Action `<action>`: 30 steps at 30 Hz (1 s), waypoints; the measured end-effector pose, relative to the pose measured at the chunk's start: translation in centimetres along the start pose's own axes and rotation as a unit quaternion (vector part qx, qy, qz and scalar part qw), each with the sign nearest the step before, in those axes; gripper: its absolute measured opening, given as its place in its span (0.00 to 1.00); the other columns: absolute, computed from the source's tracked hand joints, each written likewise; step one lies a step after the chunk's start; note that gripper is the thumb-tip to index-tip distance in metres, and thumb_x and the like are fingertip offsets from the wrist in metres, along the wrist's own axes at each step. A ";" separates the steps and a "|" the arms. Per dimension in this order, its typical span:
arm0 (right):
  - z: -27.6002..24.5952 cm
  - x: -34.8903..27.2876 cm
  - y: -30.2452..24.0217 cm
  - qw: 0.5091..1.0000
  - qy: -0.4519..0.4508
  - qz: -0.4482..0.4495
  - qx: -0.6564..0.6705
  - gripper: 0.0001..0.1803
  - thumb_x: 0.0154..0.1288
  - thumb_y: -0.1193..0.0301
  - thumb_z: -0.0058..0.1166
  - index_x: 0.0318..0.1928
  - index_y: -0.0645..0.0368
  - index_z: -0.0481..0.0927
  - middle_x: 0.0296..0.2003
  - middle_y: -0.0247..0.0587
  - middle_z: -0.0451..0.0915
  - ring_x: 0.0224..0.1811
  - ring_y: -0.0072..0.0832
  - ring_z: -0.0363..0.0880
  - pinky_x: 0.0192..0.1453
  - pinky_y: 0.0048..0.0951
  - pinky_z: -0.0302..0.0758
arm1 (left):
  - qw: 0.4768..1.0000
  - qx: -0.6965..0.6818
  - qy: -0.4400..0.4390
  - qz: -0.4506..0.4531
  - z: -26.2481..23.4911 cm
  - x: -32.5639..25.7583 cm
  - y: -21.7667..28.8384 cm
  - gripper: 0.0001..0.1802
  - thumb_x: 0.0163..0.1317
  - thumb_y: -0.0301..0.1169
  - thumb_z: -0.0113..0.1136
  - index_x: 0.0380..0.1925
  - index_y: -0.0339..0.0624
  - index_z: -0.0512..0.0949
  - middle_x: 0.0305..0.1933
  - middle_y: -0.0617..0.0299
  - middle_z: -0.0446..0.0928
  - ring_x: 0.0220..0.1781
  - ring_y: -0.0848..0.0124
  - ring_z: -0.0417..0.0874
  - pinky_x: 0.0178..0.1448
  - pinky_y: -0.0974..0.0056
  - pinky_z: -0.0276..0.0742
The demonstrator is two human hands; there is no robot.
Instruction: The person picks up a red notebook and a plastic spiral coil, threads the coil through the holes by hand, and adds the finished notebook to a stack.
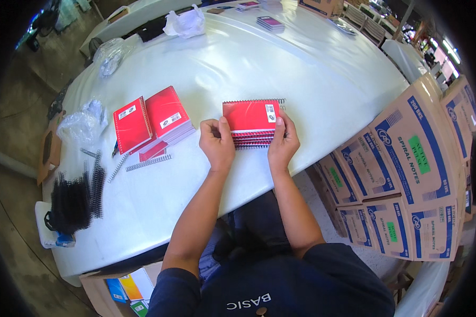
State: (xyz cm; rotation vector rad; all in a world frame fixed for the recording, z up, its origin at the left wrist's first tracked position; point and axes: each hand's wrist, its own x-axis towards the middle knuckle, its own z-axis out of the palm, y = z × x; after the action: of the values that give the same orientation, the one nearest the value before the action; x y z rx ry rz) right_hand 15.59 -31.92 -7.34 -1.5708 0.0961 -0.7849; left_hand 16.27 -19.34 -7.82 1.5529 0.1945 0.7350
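A stack of red spiral notebooks point(248, 116) stands before me near the table's front edge, with coils showing along its far and near sides. My left hand point(217, 141) grips the stack's left side, thumb on the top cover. On the right side my right hand point(283, 138) holds it the same way, thumb near a white label. To the left are two piles of red notebooks, one point(132, 125) overlapping the other point(166, 108). Loose wire coils point(148, 162) lie just in front of those piles. The fingers under my stack are partly hidden.
A heap of black coils point(71, 203) sits at the table's left end. Clear plastic bags point(84, 124) and a white bag point(185, 22) lie along the far left. Stacked cartons point(418, 148) rise on the right. An open box point(98, 293) with colored notebooks stands below the table's left front.
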 end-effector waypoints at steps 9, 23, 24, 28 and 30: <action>-1.9 -0.9 -0.6 0.968 0.063 -0.223 -0.094 0.23 0.68 0.67 0.48 0.58 0.67 0.65 0.58 0.52 0.67 0.60 0.39 0.64 0.65 0.40 0.58 | 0.799 0.487 0.035 0.351 -7.0 4.9 7.4 0.23 0.47 0.26 0.58 0.48 0.42 0.74 0.44 0.58 0.77 0.47 0.62 0.76 0.66 0.49 0.53; -0.5 -7.3 -3.0 0.832 -0.478 0.158 0.234 0.10 0.61 0.80 0.55 0.44 0.67 0.80 0.42 0.44 0.82 0.43 0.25 0.79 0.51 0.25 0.75 | 0.895 0.322 -0.296 0.091 -20.9 0.7 8.3 0.14 0.55 0.23 0.60 0.44 0.40 0.78 0.44 0.53 0.79 0.49 0.55 0.78 0.56 0.57 0.71; -0.2 -7.6 -2.5 0.845 -0.481 0.156 0.173 0.09 0.61 0.80 0.56 0.43 0.67 0.80 0.41 0.43 0.82 0.43 0.24 0.79 0.50 0.24 0.75 | 0.873 0.397 -0.250 0.136 -21.6 1.7 6.2 0.15 0.55 0.23 0.59 0.45 0.41 0.78 0.45 0.52 0.79 0.49 0.51 0.77 0.56 0.56 0.70; -0.4 -7.2 -2.7 0.864 -0.469 0.108 0.151 0.09 0.60 0.79 0.57 0.42 0.66 0.81 0.41 0.41 0.82 0.43 0.22 0.78 0.50 0.24 0.74 | 0.776 0.565 -0.150 0.238 -21.3 2.6 2.1 0.15 0.57 0.26 0.56 0.46 0.41 0.75 0.44 0.55 0.77 0.45 0.52 0.76 0.52 0.56 0.70; -0.4 -6.8 -2.6 0.857 -0.487 0.075 0.150 0.11 0.60 0.79 0.57 0.44 0.66 0.80 0.42 0.41 0.82 0.44 0.22 0.77 0.51 0.24 0.73 | 0.756 0.569 -0.169 0.275 -21.3 2.5 1.4 0.13 0.61 0.30 0.54 0.46 0.40 0.73 0.40 0.57 0.76 0.41 0.58 0.77 0.48 0.61 0.71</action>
State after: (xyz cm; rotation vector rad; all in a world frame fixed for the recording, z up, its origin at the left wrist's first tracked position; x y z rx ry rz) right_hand 9.17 -28.40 -7.87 -1.4682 -0.6127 0.1821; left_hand 6.01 -0.46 -6.82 2.9774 -0.1516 0.8006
